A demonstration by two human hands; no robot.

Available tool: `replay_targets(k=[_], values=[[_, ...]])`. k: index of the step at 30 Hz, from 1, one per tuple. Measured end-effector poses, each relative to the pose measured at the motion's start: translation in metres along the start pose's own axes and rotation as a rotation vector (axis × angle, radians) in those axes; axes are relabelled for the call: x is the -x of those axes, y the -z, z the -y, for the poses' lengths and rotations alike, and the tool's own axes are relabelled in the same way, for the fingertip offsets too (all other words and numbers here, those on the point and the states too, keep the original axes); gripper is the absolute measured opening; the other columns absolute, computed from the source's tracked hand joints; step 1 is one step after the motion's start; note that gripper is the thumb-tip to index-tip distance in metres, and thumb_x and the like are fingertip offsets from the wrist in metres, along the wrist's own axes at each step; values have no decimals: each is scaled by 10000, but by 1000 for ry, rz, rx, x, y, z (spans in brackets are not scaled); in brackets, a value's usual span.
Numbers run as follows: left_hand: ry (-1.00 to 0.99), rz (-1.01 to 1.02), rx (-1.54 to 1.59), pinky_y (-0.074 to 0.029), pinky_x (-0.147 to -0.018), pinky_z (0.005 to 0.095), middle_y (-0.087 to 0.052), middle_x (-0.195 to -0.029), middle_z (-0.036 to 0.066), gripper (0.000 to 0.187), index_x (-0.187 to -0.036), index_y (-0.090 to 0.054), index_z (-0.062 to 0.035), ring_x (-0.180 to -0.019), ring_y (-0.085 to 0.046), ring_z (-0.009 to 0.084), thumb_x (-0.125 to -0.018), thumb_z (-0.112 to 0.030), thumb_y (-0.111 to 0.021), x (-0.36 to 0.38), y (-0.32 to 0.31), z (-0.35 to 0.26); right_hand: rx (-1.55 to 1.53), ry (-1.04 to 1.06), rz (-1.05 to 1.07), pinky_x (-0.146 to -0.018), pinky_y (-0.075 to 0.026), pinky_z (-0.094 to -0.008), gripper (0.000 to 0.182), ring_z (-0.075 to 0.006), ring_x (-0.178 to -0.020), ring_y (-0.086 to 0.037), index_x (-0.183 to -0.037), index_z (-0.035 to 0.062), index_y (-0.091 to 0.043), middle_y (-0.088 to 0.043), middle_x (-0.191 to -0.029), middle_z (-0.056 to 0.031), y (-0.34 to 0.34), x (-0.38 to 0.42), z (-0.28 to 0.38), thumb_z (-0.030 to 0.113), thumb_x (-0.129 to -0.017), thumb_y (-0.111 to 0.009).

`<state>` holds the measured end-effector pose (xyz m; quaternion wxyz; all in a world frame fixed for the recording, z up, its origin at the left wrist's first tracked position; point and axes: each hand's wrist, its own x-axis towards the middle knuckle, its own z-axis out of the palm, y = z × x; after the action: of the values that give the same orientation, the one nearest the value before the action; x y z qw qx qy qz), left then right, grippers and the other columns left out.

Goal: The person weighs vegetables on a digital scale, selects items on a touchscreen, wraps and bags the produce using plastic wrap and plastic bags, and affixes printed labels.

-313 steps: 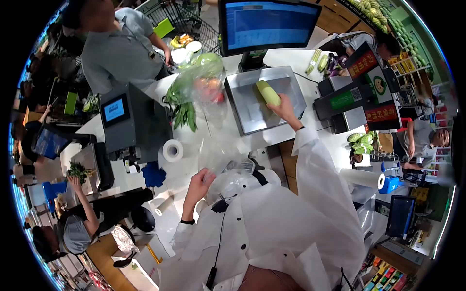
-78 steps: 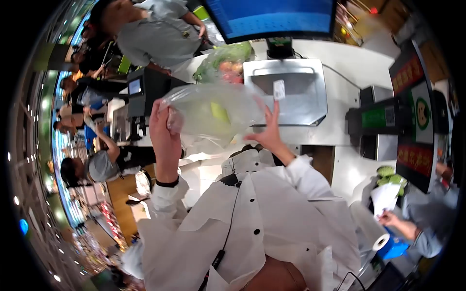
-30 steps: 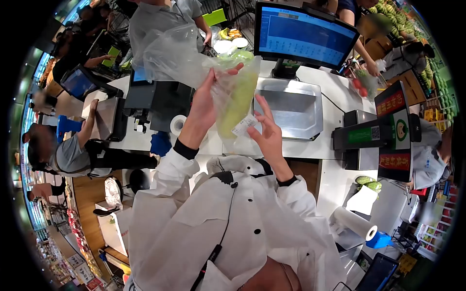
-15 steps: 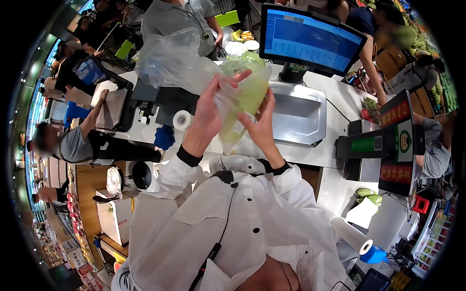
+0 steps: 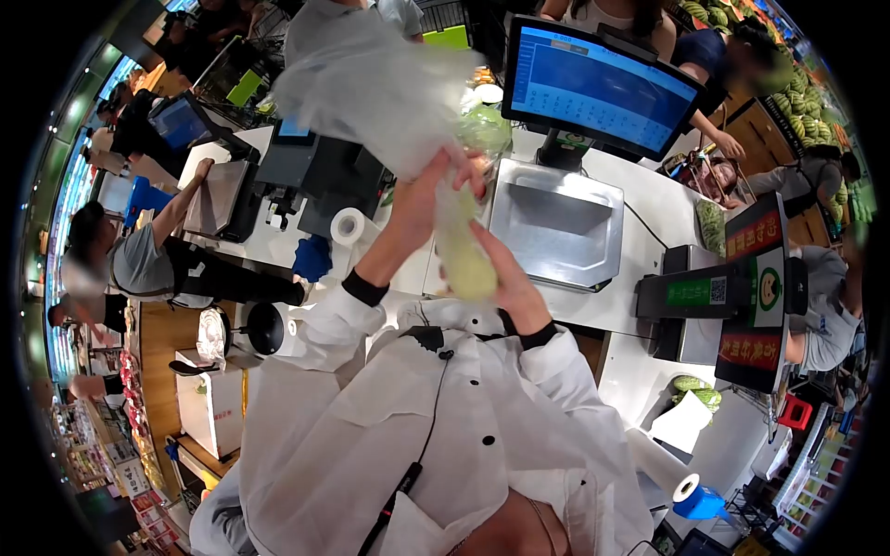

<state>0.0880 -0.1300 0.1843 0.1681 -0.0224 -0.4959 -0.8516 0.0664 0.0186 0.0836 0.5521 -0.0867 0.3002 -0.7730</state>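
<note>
A clear plastic bag (image 5: 371,93) hangs in the air in front of my chest, its loose upper part billowing and smeared by motion. Its lower end holds pale green produce (image 5: 471,269), whose kind I cannot make out through the film. My left hand (image 5: 415,208) is closed around the gathered neck of the bag. Lower down, my right hand (image 5: 510,278) wraps the filled end from the side, with some fingers hidden behind it. Just right of the hands sits a steel weighing scale (image 5: 556,222), and a touchscreen monitor (image 5: 603,88) stands behind it.
Another bagged green vegetable (image 5: 486,130) lies on the white counter (image 5: 593,301) beyond my hands. A paper roll (image 5: 349,226) and a blue cloth (image 5: 313,259) are at the left. A sign stand (image 5: 691,285) rises at the right. Several people stand around the counter.
The bag's loose top has swung up and right, and its neck is narrower. The filled end hangs lower, with my right hand moved down alongside it.
</note>
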Motion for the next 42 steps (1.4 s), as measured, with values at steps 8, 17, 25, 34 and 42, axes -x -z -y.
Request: replay_targets(k=[8,17,25,34,42], values=[[-27,-150,-172,-537,-691,385,-362,-584,5,281,-741,-478,-14,-612,-577,184,-977,-133,-383,16,-34,-27,3,500,266,-896,-450,-438,705,-234,-1169,-462,-1431,85,-258,-389,-1391,-144,34,4,-11,551,-928,-424],[269,-116,-52,-472,-831,297,-277,-611,-31,230,-838,-463,-52,-571,-376,77,-993,-204,-387,2,-36,-18,-689,229,624,-1017,-380,-383,560,-224,-1258,-429,-1376,104,-322,-465,-1326,-103,22,-38,14,345,-922,-543],[-3,57,-251,-509,-648,320,-267,-488,-32,286,-727,-450,-43,-397,-325,89,-964,-189,-385,9,-35,-36,772,634,-76,-1001,-380,-420,801,-300,-1321,-364,-1462,117,-154,-421,-1380,-139,26,-13,-20,137,-827,-643],[98,390,-389,-502,-608,333,-296,-458,-24,293,-788,-492,-30,-373,-359,113,-980,-223,-384,-9,-17,-32,-245,147,630,-796,-509,-380,573,-189,-875,-598,-1354,80,-360,-552,-1094,-103,29,-50,-2,426,-922,-510],[222,168,34,-208,-460,235,-249,-503,-39,240,-834,-439,-90,-418,-210,71,-999,-247,-362,-5,-53,-20,768,424,-69,-1034,-385,-419,590,-226,-1287,-387,-1416,61,-286,-381,-1402,-91,3,-5,-4,333,-948,-521]])
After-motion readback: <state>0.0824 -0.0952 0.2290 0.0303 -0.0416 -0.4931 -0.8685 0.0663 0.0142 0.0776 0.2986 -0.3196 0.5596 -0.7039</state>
